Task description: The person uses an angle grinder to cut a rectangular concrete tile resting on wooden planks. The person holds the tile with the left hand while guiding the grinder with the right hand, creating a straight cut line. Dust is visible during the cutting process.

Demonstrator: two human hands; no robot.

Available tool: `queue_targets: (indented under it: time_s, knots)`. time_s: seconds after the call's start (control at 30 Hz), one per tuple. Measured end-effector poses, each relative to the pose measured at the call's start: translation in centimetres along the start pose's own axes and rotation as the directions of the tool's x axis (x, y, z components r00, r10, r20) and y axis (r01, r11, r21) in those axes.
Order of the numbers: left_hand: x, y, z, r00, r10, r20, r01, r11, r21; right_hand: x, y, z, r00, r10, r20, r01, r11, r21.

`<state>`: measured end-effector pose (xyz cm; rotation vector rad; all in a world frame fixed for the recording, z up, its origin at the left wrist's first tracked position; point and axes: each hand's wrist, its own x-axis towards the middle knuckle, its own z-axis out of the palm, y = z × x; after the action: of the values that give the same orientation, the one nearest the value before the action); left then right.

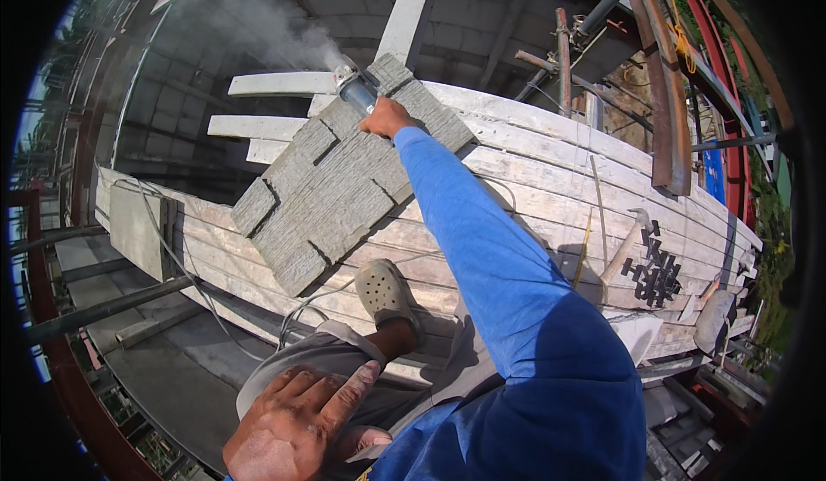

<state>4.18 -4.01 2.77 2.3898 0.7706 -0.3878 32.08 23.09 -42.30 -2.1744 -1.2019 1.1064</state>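
My right hand (389, 119) is wrapped round the body of an angle grinder (356, 92) at the far edge of a grey, wood-textured panel (331, 184) with stepped, shingle-like pieces. Pale dust streams from the grinder's head toward the far left; its disc cannot be made out. The panel lies slantwise across whitewashed planks (516, 188). My left hand (297, 416) is close to me by my bent knee, holding nothing, with its index finger stretched out and the others loosely bent.
My clog-shod foot (379, 292) is on the planks beside the panel. A cable (168, 249) loops along the left. A hammer (624, 249) and a pile of black spacers (656, 270) lie to the right. Beyond the planks is a deep drop; steel beams (658, 94) stand at the far right.
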Motion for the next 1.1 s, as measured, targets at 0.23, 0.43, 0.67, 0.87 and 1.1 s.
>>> queue_targets:
  time_s: [0.23,0.43,0.67,0.87,1.1]
  knots:
    - [0.2,0.2,-0.5,1.000,0.007,0.011,-0.007,1.000,0.019,-1.0,1.1,-0.2,1.000,-0.005,-0.011,0.005,1.000,-0.001]
    - [0.0,0.3,0.6,0.998,0.018,-0.059,-0.015,0.999,0.050,-0.9,1.3,0.2,0.999,-0.023,-0.041,0.023,1.000,-0.015]
    - [0.8,1.3,-0.9,1.000,0.002,-0.019,-0.001,0.998,0.061,-1.2,0.6,-0.4,1.000,0.007,0.002,-0.007,0.999,-0.039]
    - [0.5,1.0,-0.5,0.998,0.032,-0.045,-0.030,0.999,0.044,-1.6,1.0,-0.6,1.000,0.005,-0.004,-0.005,1.000,-0.030]
    - [0.4,1.2,-0.2,0.995,0.051,-0.082,-0.048,0.998,0.042,-2.8,1.6,-0.5,0.999,-0.001,-0.034,-0.001,0.999,-0.046]
